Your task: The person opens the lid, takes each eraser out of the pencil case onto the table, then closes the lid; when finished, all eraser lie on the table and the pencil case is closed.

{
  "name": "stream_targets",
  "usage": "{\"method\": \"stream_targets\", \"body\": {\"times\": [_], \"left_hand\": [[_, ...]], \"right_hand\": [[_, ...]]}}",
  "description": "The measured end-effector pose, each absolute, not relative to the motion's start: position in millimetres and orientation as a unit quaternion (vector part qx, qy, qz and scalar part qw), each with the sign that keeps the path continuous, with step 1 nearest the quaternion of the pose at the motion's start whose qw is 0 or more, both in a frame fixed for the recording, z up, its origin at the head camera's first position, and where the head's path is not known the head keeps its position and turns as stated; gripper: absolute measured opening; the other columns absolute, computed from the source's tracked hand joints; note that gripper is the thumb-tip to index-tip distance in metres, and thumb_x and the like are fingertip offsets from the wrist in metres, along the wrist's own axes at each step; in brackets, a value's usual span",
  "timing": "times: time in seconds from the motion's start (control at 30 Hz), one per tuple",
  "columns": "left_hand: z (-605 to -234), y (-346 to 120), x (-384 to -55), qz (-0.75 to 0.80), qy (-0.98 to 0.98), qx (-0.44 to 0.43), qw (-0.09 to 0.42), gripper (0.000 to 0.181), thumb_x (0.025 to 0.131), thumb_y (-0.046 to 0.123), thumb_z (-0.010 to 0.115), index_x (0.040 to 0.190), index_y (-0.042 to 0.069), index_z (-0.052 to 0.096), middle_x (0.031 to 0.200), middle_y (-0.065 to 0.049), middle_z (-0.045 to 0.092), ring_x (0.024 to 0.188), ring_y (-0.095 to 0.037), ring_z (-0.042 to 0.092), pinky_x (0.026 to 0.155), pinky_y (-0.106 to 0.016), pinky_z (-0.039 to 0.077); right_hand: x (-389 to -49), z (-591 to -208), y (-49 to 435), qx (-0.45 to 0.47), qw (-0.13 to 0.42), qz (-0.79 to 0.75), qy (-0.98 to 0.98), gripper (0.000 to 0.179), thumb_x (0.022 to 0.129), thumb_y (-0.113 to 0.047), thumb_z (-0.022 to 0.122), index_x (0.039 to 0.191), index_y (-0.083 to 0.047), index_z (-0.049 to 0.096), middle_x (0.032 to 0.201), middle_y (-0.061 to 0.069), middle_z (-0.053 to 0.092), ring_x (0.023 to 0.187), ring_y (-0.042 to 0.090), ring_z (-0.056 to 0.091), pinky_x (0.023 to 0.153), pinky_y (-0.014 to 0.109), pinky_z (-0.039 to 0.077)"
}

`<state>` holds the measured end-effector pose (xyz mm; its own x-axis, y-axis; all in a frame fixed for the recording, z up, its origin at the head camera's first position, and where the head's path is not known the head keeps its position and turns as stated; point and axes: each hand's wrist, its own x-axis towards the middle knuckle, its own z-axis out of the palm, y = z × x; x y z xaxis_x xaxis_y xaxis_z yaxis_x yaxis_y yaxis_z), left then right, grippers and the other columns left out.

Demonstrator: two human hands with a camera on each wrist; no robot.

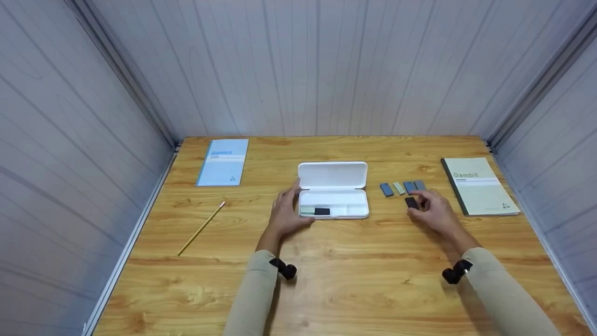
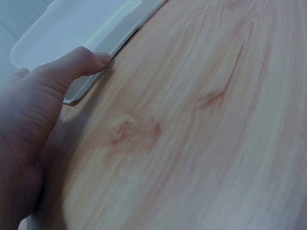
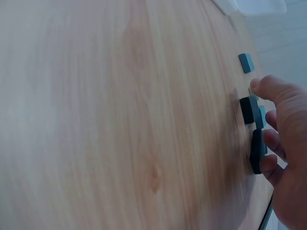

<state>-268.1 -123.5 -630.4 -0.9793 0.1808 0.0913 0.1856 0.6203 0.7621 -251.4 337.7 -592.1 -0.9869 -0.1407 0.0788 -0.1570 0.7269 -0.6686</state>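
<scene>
A white pencil case (image 1: 333,176) lies with its lid raised on the table. My left hand (image 1: 285,212) grips its left end, the thumb (image 2: 93,61) along the front edge. Inside the case, near its front, sit a black eraser (image 1: 322,211) and a pale green one (image 1: 307,211). My right hand (image 1: 436,212) is at another black eraser (image 3: 249,109), thumb and forefinger spread on either side of it. A second dark block (image 3: 257,151) lies by the other fingers. Just behind are blue erasers (image 1: 386,189) and a small pale green eraser (image 1: 399,188).
A green notebook (image 1: 485,193) lies right of my right hand. At the far left is a blue notebook (image 1: 226,163), with a pencil (image 1: 201,228) slanting in front of it. Pale panel walls (image 1: 317,70) enclose the wooden table (image 1: 354,280) at the back and sides.
</scene>
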Motion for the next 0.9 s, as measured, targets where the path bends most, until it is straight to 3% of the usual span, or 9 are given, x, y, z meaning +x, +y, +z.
{"method": "stream_targets", "body": {"times": [0.3,0.7,0.9], "left_hand": [[-627,-124,-266,-0.426,-0.900,-0.092,-0.005,0.131,0.077,0.038,0.101,0.182,0.023,0.024,0.165,-0.008,0.064,0.162,-0.038,0.044,0.132,-0.062,0.032],[-629,-124,-264,-0.428,-0.899,-0.097,-0.004,0.131,0.076,0.038,0.101,0.182,0.023,0.024,0.166,-0.009,0.064,0.160,-0.038,0.045,0.127,-0.061,0.034],[-626,-123,-266,-0.426,-0.899,-0.098,-0.001,0.132,0.077,0.038,0.101,0.182,0.022,0.023,0.166,-0.007,0.065,0.161,-0.036,0.044,0.128,-0.060,0.034]], "right_hand": [[-253,-590,311,0.117,0.001,0.355,-0.928,0.049,0.098,-0.009,0.084,0.144,0.002,0.071,0.114,0.021,0.068,0.095,0.024,0.059,0.079,0.022,0.045],[-252,-587,262,0.174,-0.004,0.350,-0.920,0.048,0.097,-0.011,0.087,0.142,-0.002,0.074,0.115,0.018,0.073,0.083,0.013,0.059,0.073,0.023,0.046],[-250,-584,237,0.183,-0.009,0.360,-0.915,0.046,0.097,-0.010,0.087,0.141,-0.004,0.075,0.118,0.017,0.076,0.093,0.019,0.064,0.080,0.024,0.049]]}}
